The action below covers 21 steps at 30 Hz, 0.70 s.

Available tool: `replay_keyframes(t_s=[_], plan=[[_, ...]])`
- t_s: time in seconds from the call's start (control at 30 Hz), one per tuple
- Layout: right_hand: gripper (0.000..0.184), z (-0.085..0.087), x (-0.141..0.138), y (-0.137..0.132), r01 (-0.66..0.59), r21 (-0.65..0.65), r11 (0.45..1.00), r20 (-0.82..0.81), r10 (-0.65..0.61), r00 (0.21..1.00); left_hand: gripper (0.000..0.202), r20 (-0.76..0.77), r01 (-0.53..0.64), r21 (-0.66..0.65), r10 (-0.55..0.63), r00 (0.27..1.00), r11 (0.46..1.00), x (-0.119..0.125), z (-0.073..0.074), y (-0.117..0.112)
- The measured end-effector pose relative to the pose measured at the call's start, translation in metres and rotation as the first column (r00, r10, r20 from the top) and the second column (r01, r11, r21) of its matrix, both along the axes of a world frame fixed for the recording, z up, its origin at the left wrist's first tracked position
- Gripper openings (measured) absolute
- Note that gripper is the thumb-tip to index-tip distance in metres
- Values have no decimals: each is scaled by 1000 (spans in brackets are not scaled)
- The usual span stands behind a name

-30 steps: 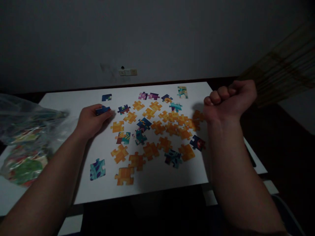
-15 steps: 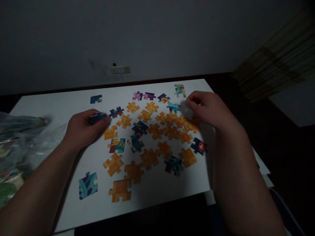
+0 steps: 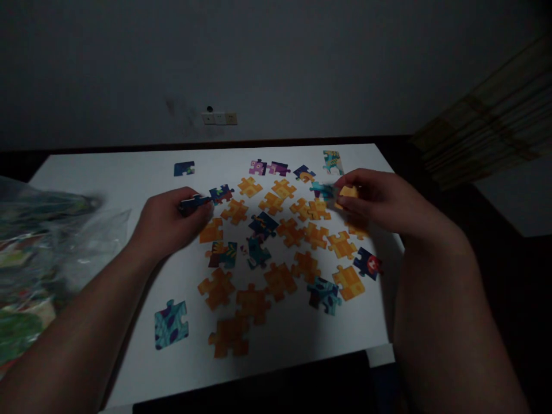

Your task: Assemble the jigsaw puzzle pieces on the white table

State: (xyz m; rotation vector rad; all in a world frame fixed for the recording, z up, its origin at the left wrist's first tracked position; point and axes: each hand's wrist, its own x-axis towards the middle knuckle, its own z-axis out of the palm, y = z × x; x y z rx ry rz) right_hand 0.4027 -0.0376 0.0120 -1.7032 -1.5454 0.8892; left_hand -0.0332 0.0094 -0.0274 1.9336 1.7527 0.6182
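Observation:
Several jigsaw pieces lie scattered on a white table (image 3: 107, 178), many face down and orange (image 3: 280, 279), some showing blue or teal print. My left hand (image 3: 170, 221) is closed round a dark blue puzzle piece (image 3: 194, 202) at the left edge of the scatter. My right hand (image 3: 383, 201) pinches an orange piece (image 3: 348, 192) at the right side, just above the table, beside a teal piece (image 3: 321, 190).
A clear plastic bag (image 3: 38, 253) with colourful contents lies at the table's left. A teal-and-purple piece (image 3: 171, 324) sits alone near the front left. A wall socket (image 3: 219, 118) is behind the table, and a slatted blind (image 3: 491, 126) hangs at right.
My right hand came down from a raised fist to the pieces at the right and picked up an orange one. My left hand kept its blue piece.

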Motion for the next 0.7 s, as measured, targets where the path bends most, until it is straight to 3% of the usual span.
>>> replay_keyframes(t_s=[0.17, 0.23, 0.37, 0.47, 0.7], plan=[[8, -9, -1, 9, -50, -43, 998, 328, 61, 943, 36, 17, 1, 10, -1, 1000, 1000, 1, 2, 1], [11, -13, -5, 11, -108, -64, 992, 396, 125, 910, 33, 32, -5, 6, 4, 999, 1000, 2, 3, 1], [17, -18, -9, 15, -289, 49, 956, 509, 225, 831, 31, 41, 3, -4, -2, 999, 1000, 4, 6, 1], [17, -21, -6, 16, -356, 109, 928, 548, 243, 801, 29, 21, 8, 13, -8, 1000, 1000, 4, 6, 2], [16, -23, -1, 16, -228, 92, 969, 521, 149, 840, 29, 74, -26, 26, 24, 997, 999, -1, 1, 4]])
